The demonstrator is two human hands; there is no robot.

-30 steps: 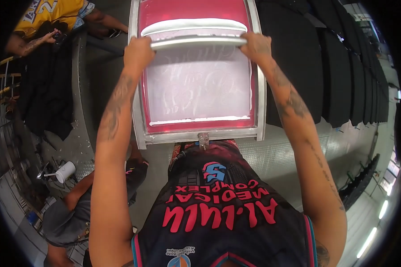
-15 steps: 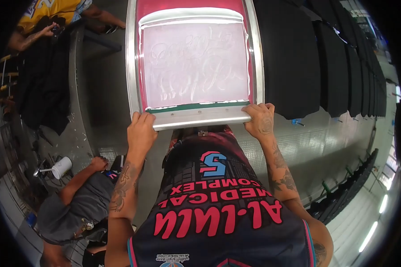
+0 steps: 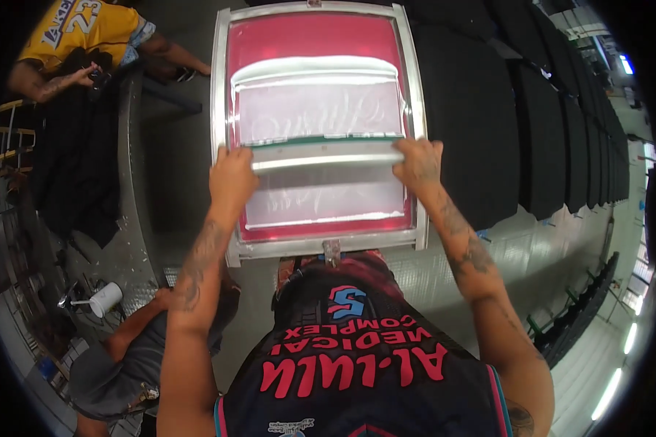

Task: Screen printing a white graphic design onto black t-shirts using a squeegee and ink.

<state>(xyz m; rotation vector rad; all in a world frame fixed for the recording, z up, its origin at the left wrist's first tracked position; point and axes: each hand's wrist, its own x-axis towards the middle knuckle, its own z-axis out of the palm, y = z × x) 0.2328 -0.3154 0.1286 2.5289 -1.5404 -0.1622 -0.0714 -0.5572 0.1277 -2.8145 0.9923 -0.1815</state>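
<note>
A squeegee (image 3: 324, 157) with a pale metal handle and a dark green blade lies crosswise over a screen-printing frame (image 3: 418, 95). My left hand (image 3: 233, 178) is closed on its left end, and my right hand (image 3: 420, 166) grips the right end. Pinkish-red borders surround the whitish mesh (image 3: 321, 200), where faint script lettering shows on both sides of the blade. Beyond the squeegee, a thick ridge of white ink (image 3: 313, 69) runs across the mesh. A small metal clamp (image 3: 332, 251) sits at the frame's near edge.
Rows of black fabric panels (image 3: 474, 124) hang over boards to the right. At far left stands a person in a yellow jersey (image 3: 87, 29); another in a dark grey shirt (image 3: 124, 371) is at lower left, near a white cup-like container (image 3: 106, 299).
Both hands and the squeegee have moved away from me, from the frame's near end to about mid-screen. The near mesh and near frame edge now show.
</note>
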